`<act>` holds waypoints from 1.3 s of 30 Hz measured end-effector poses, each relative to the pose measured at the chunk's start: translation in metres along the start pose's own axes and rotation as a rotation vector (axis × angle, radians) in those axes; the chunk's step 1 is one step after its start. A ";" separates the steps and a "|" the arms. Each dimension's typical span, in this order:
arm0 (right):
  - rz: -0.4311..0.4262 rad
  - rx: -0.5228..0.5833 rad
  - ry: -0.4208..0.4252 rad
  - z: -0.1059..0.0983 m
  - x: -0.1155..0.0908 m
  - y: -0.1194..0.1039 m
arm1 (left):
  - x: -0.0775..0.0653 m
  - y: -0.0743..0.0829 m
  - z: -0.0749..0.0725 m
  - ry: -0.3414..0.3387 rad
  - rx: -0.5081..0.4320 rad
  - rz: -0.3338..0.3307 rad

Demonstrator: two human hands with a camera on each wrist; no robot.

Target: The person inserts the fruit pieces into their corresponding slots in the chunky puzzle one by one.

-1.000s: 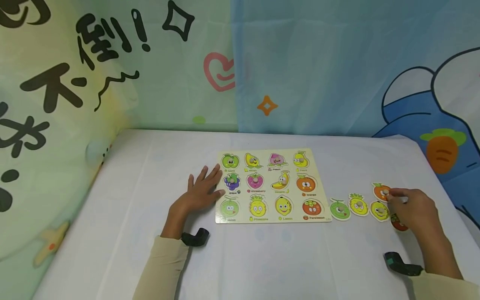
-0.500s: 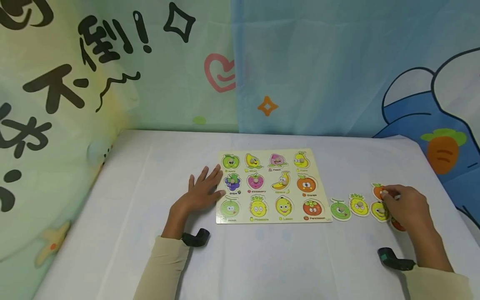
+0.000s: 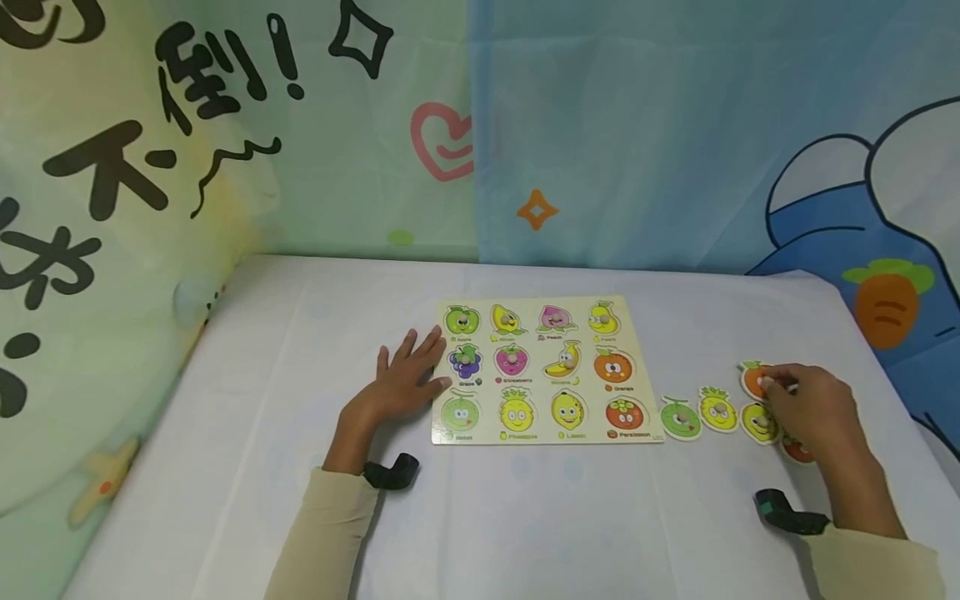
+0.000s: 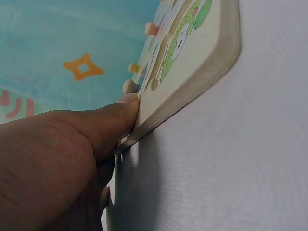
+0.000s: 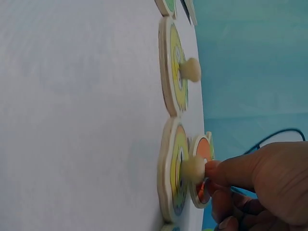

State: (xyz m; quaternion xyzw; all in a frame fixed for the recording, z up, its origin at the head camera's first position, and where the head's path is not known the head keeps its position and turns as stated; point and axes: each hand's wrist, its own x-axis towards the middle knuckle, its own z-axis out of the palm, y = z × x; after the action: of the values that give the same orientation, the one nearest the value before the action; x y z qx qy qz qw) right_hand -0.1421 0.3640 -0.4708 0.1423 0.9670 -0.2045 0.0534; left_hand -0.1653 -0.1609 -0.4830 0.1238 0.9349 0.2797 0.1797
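Note:
My right hand pinches the loose orange puzzle piece on the right side of the table. In the right wrist view, thumb and fingertips meet at the orange piece, partly hidden behind the knob of the loose lemon piece. My left hand rests spread at the left edge of a wooden fruit puzzle board. Its thumb lies on the board's edge in the left wrist view. Top-row places, grape, strawberry and banana have knobbed pieces in them.
Loose melon, pineapple and persimmon pieces lie on the white tablecloth with the lemon, right of the board. The persimmon is partly under the right hand. A printed curtain stands behind the table.
My right hand has shifted left. The orange piece has turned and moved slightly left in its fingers. The left hand and the board have stayed in place.

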 end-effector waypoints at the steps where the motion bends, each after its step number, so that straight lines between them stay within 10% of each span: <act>1: -0.012 0.002 0.008 0.000 0.000 -0.003 | 0.000 0.000 -0.001 -0.002 0.000 -0.003; 24: -0.295 0.095 0.185 0.023 -0.009 -0.069 | 0.000 -0.001 0.000 0.006 0.003 0.002; 39: -0.335 0.179 -0.049 0.028 -0.010 -0.100 | 0.002 -0.002 0.002 -0.001 0.008 -0.004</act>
State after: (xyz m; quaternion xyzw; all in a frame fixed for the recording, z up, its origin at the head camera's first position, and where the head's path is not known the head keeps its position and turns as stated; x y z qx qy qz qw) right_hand -0.1608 0.2623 -0.4571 -0.0217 0.9535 -0.2990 0.0292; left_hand -0.1665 -0.1610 -0.4861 0.1229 0.9363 0.2755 0.1800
